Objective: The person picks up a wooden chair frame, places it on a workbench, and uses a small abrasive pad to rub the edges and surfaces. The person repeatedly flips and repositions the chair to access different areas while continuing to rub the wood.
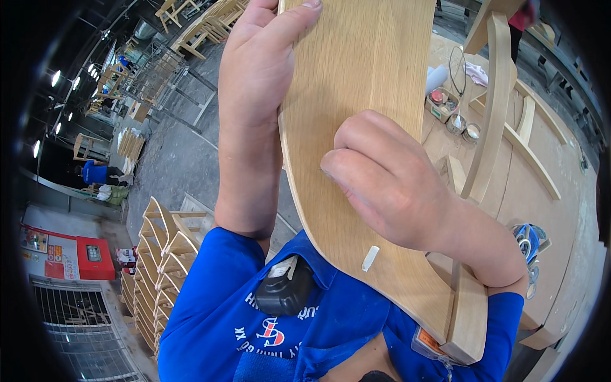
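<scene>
Over on the left, stacked chair frames (162, 254) crowd the floor, and here the left hand (258, 70) grips the near edge of the curved wooden panel (356, 76), thumb wrapped over its top. The panel is propped against the blue shirt, and the right hand (388, 178), curled with fingertips pressed to the face, looks to be rubbing or filling a spot, so steady pressure seems to matter next. To the right, the chair frame (496, 114) and the workbench (541, 210) with its tins stand close, leaving little swing room.
</scene>
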Available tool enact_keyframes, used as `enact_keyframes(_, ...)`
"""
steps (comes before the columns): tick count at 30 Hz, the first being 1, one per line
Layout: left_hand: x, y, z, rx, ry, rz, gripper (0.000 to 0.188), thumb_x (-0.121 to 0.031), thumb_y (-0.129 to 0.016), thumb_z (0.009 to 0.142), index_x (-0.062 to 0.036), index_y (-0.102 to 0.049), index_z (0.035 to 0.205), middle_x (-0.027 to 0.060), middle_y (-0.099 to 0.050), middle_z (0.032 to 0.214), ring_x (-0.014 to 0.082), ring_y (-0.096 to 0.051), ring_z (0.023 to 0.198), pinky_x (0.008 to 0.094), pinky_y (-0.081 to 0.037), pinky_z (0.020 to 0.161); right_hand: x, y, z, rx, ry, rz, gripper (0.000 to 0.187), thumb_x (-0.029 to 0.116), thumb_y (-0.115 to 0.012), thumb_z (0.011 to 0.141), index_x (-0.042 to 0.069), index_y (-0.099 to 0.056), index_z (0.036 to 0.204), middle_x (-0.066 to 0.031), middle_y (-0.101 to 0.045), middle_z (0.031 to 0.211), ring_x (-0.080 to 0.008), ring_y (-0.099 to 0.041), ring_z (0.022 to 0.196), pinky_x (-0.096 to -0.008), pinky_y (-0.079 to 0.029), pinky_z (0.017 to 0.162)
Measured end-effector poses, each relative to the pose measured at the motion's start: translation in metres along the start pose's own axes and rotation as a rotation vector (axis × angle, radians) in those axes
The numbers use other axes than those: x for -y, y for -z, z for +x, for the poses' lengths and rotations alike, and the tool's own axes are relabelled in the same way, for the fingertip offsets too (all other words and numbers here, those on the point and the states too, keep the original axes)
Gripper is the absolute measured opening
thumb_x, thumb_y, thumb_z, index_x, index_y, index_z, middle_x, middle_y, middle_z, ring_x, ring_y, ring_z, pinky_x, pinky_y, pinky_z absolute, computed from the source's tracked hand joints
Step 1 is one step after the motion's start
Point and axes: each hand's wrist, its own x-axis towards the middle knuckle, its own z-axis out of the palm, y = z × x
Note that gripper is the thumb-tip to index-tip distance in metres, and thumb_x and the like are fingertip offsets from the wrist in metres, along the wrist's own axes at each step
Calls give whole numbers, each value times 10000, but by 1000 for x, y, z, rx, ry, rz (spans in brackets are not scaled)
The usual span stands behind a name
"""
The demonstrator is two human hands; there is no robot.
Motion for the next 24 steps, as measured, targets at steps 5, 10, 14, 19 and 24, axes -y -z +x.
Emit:
enact_keyframes(5, -4, 8, 1, 83, 50, -107, 471, -10, -474, 997, 67, -470, 1461, 191, -621, 1367, 233, -630, 1230, 356, -489, 1064, 0, 0, 0, -2, -1, 2, 293, -104, -722, 658, -20, -594, 908, -142, -525, 862, -324, -547, 763, -406, -457, 639)
enact_keyframes(10, -6, 7, 0, 79, 53, -96, 469, -13, -471, 997, 65, -475, 1459, 190, -622, 1366, 231, -631, 1227, 354, -493, 1059, -1, 0, 0, 0, 0, -1, 295, -97, -725, 658, -19, -594, 910, -143, -523, 866, -326, -547, 767, -406, -459, 644)
enact_keyframes(14, -4, 2, -1, 35, 44, -63, 467, -13, -464, 996, 64, -478, 1457, 190, -622, 1365, 230, -631, 1228, 352, -496, 1057, -1, 1, 1, 10, 1, 1, 294, -94, -724, 660, -20, -594, 914, -143, -523, 871, -328, -545, 766, -407, -460, 647)
enact_keyframes(19, -4, -2, -1, 35, 40, -72, 473, -15, -463, 993, 62, -475, 1459, 191, -619, 1368, 232, -630, 1232, 351, -497, 1055, -1, 2, 1, 25, -3, 16, 289, -93, -723, 664, -20, -595, 913, -143, -523, 871, -329, -547, 769, -409, -461, 647)
enact_keyframes(24, -1, 0, 3, -56, 47, 18, 485, -16, -465, 988, 62, -464, 1467, 193, -616, 1371, 233, -629, 1233, 353, -501, 1051, -2, 0, 2, 6, 2, 9, 293, -100, -724, 659, -18, -594, 909, -140, -522, 867, -325, -550, 769, -408, -461, 642)
